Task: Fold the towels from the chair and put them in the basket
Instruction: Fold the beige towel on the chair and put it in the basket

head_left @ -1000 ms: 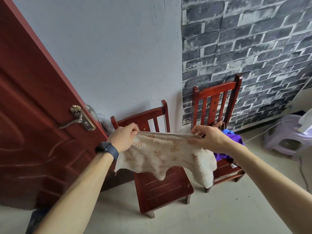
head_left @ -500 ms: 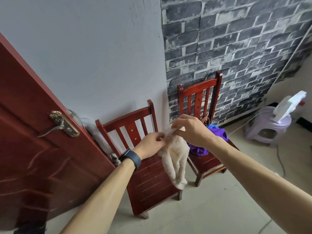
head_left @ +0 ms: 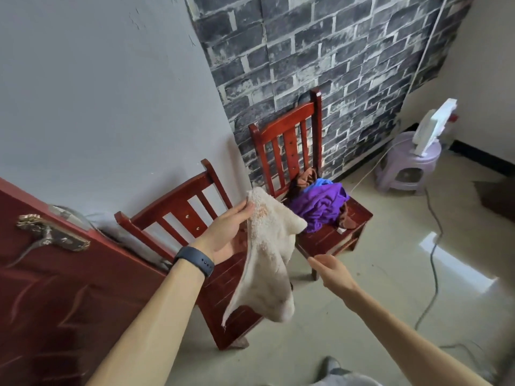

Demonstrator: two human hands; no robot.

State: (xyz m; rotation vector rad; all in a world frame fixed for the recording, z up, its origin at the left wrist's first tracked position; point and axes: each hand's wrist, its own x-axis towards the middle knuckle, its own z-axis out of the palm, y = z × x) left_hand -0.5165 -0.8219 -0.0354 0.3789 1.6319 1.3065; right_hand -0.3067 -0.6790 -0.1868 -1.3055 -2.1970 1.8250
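Observation:
A cream towel (head_left: 267, 257) hangs doubled over in front of the near red chair (head_left: 178, 203). My left hand (head_left: 223, 235), palm up with a dark band on the wrist, holds the towel by its top edge at the fingertips. My right hand (head_left: 331, 271) is lower, just right of the hanging towel, holding nothing, with its fingers pointing toward the cloth. On the seat of the far red chair (head_left: 289, 132) lies a heap of a purple towel (head_left: 323, 204), a blue one (head_left: 323, 181) and brown ones (head_left: 306, 175). No basket is in view.
A red door (head_left: 55, 288) with a brass handle stands at the left, close to the near chair. A lilac plastic stool (head_left: 407, 165) carrying a white fan sits at the right wall. A cable (head_left: 433, 260) trails over the tiled floor. My shoe (head_left: 331, 363) shows at the bottom.
The towel went from stretched wide between both hands to folded in half. My right hand let go and dropped below; my left hand alone holds it. The view swung right.

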